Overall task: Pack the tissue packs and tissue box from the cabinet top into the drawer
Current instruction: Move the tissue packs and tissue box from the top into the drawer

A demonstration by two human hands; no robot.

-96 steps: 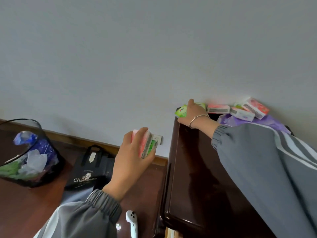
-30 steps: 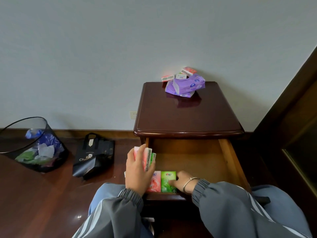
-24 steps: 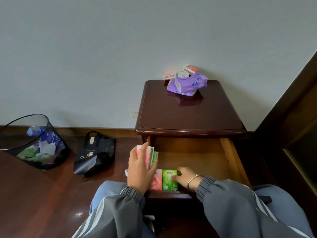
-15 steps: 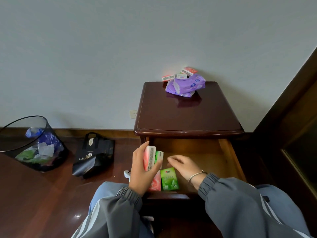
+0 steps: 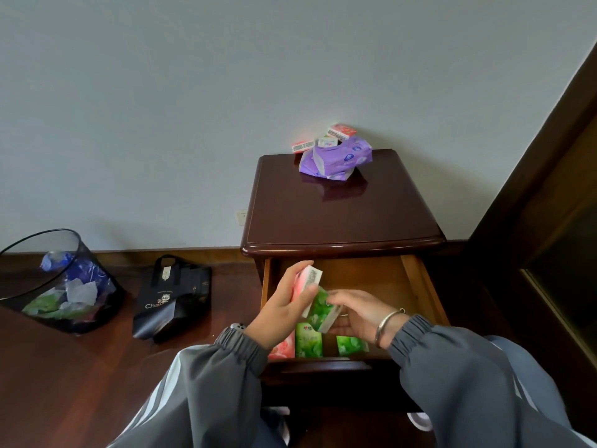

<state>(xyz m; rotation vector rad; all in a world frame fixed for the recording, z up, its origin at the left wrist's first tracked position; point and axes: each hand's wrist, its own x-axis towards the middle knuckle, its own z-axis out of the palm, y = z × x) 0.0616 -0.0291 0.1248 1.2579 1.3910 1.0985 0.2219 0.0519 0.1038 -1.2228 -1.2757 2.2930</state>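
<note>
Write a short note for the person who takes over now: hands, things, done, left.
Left hand grips a small pink plastic-wrapped tissue pack; right hand pinches a small green tissue pack, over the open wooden drawer.
Done: a pink pack and two green packs lie in it.
Left: the two held packs, three small packs and the purple soft tissue bag on the dark cabinet top.
</note>
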